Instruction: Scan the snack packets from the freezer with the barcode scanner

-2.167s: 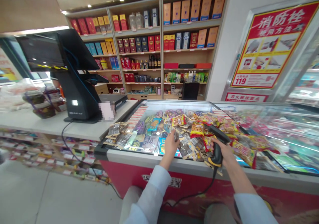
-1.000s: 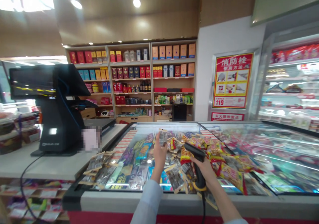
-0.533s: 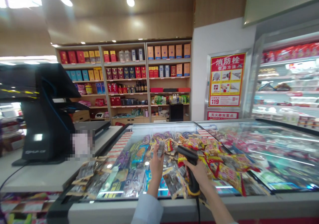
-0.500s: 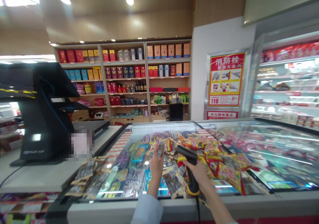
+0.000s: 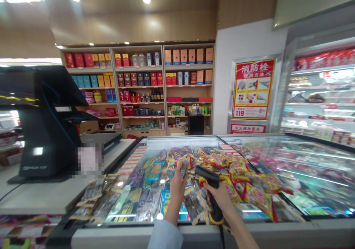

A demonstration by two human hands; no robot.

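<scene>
My left hand [image 5: 177, 184] is closed on a small clear snack packet [image 5: 183, 166] with dark contents, held above the glass lid. My right hand [image 5: 221, 196] wraps round the handle of a black barcode scanner [image 5: 207, 175] with yellow trim, its cable hanging down. The scanner's head points left, towards the packet, with a gap between them. Under and beside my hands lie more dark-filled packets [image 5: 194, 205] and a heap of red and yellow snack bags [image 5: 259, 199].
The goods rest on a glass-topped chest freezer [image 5: 133, 229]. More dark-filled packets [image 5: 95, 197] lie at its left corner. A black checkout terminal [image 5: 47, 130] stands on the counter [image 5: 36, 201] at left. Shelves of boxes [image 5: 138, 79] line the back; a lit display fridge [image 5: 318, 105] is at right.
My left hand has shifted slightly to the right and the packet in it now shows more of its face. The scanner has stayed in almost the same place.
</scene>
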